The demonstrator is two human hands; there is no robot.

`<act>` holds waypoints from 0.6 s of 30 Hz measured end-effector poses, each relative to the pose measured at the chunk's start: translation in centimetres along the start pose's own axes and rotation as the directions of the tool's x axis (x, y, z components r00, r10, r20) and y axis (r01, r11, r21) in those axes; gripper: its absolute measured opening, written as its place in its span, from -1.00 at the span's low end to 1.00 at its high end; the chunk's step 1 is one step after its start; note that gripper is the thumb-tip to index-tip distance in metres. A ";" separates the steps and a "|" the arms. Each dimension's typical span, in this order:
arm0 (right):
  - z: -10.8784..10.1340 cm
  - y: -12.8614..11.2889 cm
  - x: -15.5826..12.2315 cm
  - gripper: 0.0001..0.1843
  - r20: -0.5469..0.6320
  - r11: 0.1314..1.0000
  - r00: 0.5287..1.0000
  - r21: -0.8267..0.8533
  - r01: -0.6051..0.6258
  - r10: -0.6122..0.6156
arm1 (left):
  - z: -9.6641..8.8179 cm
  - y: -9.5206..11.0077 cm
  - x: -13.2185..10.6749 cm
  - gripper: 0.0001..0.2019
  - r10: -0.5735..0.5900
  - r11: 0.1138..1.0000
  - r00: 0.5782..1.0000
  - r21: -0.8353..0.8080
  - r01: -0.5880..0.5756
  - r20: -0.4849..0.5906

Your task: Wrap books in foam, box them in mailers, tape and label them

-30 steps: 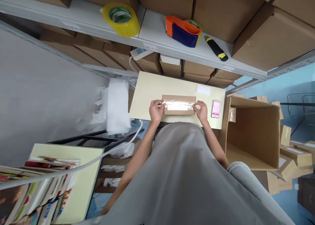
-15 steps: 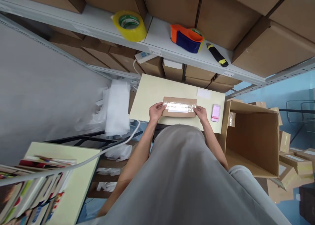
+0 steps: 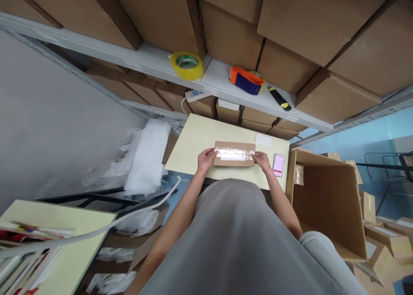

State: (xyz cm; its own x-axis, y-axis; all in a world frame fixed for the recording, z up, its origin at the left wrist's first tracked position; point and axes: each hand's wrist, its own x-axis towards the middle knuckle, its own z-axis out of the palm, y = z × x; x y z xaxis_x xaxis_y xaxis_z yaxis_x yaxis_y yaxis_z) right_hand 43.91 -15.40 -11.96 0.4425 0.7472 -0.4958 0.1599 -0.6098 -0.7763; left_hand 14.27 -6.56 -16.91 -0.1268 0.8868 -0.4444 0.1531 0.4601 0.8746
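A small brown cardboard box (image 3: 235,162) rests on the pale yellow tabletop (image 3: 200,131) in front of me. Shiny clear tape (image 3: 235,152) runs along its top, with a white strip under or beside it. My left hand (image 3: 206,159) grips the box's left end, thumb on the tape. At the right end my right hand (image 3: 261,160) holds it the same way, fingers closed on the edge. To the right of that hand lies a phone (image 3: 278,165) with a lit pink screen. A white paper slip (image 3: 263,139) lies behind it.
Above the table, a metal shelf (image 3: 219,77) carries a yellow tape roll (image 3: 190,73), an orange and blue tape dispenser (image 3: 245,80), a box cutter (image 3: 278,98) and large cartons. An open carton (image 3: 325,204) stands at right. White foam sheets (image 3: 146,157) and a cable (image 3: 148,206) are at left.
My view has tilted upward, so the table, box and shelf appear lower in the picture. Both hands keep the same hold on the box.
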 end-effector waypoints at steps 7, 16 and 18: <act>-0.6 -9.5 2.7 -0.33 -0.060 0.872 0.922 -0.353 0.338 -0.382 | 2.6 7.4 1.9 -0.66 0.224 0.973 0.972 0.069 -0.219 -0.070; -1.8 -31.9 8.0 -0.44 0.044 0.471 0.673 -0.681 0.562 -0.739 | 8.9 24.4 1.7 -0.64 0.453 0.850 0.891 -0.311 -0.426 0.017; -0.9 -33.6 8.0 -0.48 0.092 0.423 0.748 -0.777 0.466 -0.657 | 9.1 25.3 0.7 -0.63 0.452 0.833 0.892 -0.369 -0.411 0.026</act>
State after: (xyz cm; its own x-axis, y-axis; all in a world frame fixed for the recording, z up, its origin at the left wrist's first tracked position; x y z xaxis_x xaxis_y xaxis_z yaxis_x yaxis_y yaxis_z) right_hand 42.91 10.82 10.50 0.1451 0.9840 0.1030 0.9596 -0.1146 -0.2570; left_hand 26.98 6.11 3.08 -0.0186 0.9998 -0.0061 -0.1822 0.0027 0.9833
